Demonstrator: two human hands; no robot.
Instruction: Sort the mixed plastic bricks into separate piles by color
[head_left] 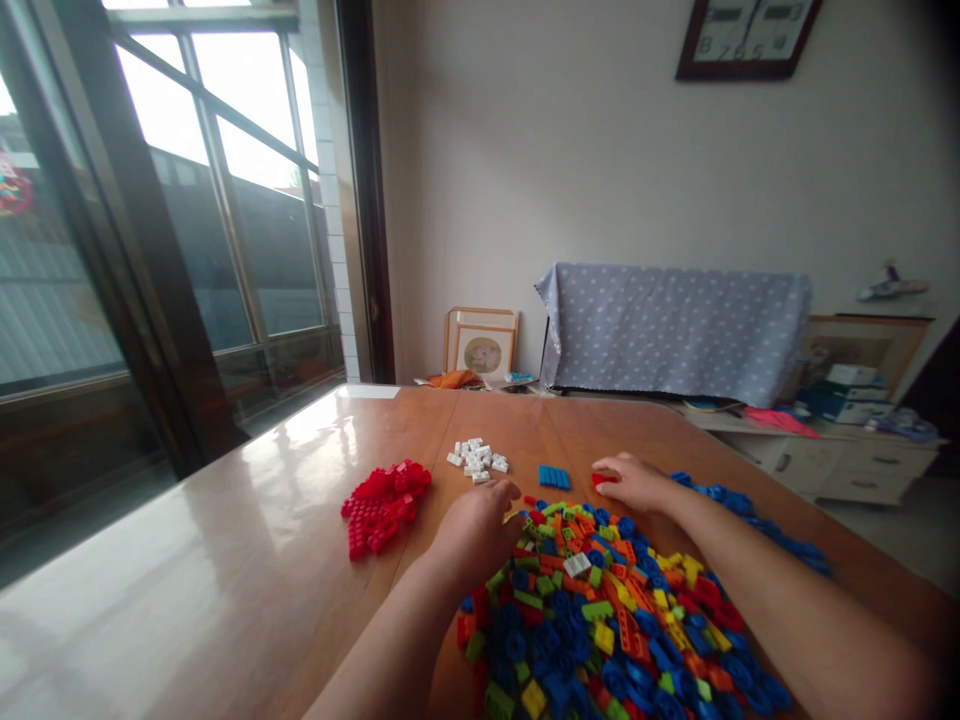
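The glossy wooden table (pixel 255 580) carries a mixed pile of toy building bricks (pixel 600 605) before me, with a red brick heap (pixel 382 505) to its left. My left hand (pixel 480 530) curls at the pile's edge — whether it grips anything, I can't tell. My right hand (pixel 636 482) — near the blue brick row (pixel 553 477) — pinches a small red brick (pixel 600 479).
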